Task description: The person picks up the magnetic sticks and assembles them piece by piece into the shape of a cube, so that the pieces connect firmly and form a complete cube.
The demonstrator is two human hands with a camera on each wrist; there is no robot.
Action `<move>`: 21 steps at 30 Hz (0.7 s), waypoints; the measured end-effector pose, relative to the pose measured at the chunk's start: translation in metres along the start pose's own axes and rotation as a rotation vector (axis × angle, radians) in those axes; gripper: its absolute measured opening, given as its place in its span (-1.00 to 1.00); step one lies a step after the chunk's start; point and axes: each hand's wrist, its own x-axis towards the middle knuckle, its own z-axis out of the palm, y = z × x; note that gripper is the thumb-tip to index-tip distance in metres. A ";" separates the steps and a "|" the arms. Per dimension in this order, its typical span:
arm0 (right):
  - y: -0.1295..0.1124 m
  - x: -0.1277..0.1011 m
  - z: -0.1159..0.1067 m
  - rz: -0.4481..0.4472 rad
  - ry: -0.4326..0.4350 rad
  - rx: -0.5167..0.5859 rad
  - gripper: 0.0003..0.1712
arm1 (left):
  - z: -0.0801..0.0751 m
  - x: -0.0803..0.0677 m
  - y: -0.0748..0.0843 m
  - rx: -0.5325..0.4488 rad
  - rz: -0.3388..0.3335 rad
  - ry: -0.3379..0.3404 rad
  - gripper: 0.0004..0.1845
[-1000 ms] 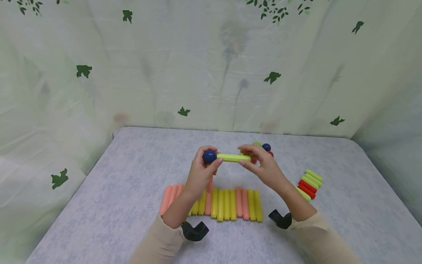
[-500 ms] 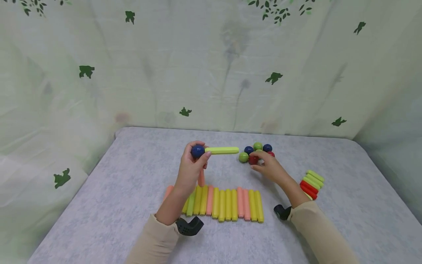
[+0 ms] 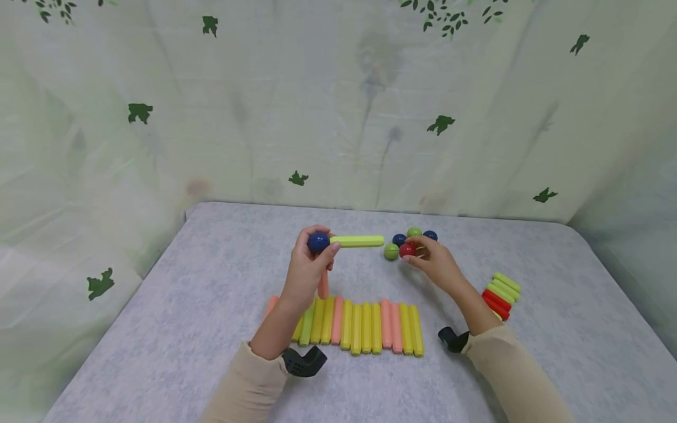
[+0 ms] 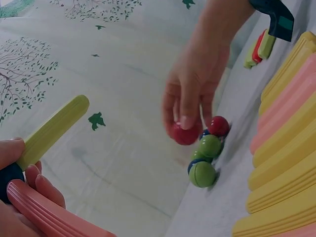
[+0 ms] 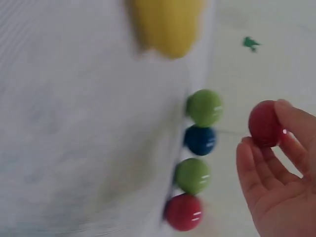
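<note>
My left hand grips a blue ball with a lime-green stick joined to it, pointing right, and a salmon stick hanging below. The left wrist view shows the same lime-green stick and salmon stick by my fingers. My right hand pinches a red ball, lifted just off the cluster of balls. In the right wrist view the red ball sits at my fingertips, apart from the green, blue and red balls on the table.
A row of yellow, lime and salmon sticks lies on the grey table near me. A small stack of lime and red sticks lies at the right. A leaf-print curtain closes off the back and sides.
My right hand let go of the lime-green stick, went right to the cluster of balls and picked up a red ball. My left hand kept the ball and sticks, shifting slightly left.
</note>
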 end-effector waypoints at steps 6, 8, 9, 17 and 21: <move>-0.034 -0.018 -0.009 -0.162 0.034 0.308 -0.45 | 0.001 0.000 -0.001 0.010 -0.005 0.003 -0.63; -0.043 -0.022 -0.009 -0.203 0.018 0.355 -0.47 | 0.001 0.000 0.000 0.014 -0.009 0.003 -0.63; -0.046 -0.024 -0.009 -0.221 0.008 0.368 -0.48 | 0.001 0.000 0.000 0.016 -0.012 0.001 -0.63; -0.053 -0.030 -0.008 -0.267 0.007 0.403 -0.52 | -0.002 -0.001 0.002 0.088 -0.099 -0.046 -0.67; -0.052 -0.032 -0.009 -0.279 0.010 0.405 -0.52 | -0.004 0.000 0.001 0.139 -0.142 -0.079 -0.68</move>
